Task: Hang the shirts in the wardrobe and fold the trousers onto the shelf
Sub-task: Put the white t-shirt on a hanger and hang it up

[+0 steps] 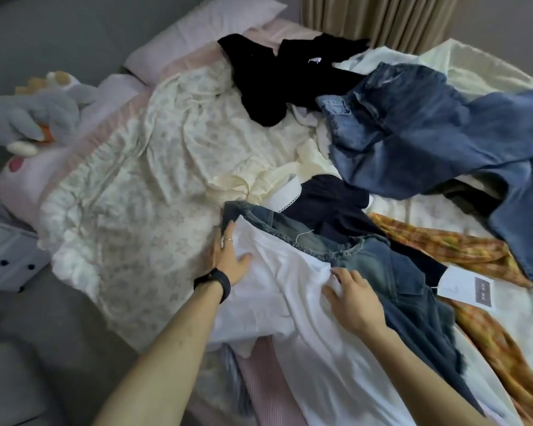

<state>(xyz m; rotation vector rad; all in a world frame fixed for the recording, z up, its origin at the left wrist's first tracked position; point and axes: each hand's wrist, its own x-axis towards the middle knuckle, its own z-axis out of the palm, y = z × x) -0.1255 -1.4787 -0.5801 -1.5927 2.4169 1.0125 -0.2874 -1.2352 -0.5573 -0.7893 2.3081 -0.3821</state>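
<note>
Left hand (228, 256) lies flat, fingers straight, on the thin white cotton shirt (290, 302) spread over frayed blue denim (382, 265) on the floral-quilted bed (136, 195). The right hand (356, 298) bends at its edge, pinching or pressing, can't tell. Light, limp cloth: I'd lift by both shoulders.

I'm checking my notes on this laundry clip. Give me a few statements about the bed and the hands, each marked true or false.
1. The left hand and the right hand both touch the white garment. True.
2. The black wristband is on the right wrist. False: it is on the left wrist.
3. The blue jeans lie unfolded on the bed. True.
4. The black garment hangs on a hanger. False: it lies crumpled on the bed, near the pillow.
</note>
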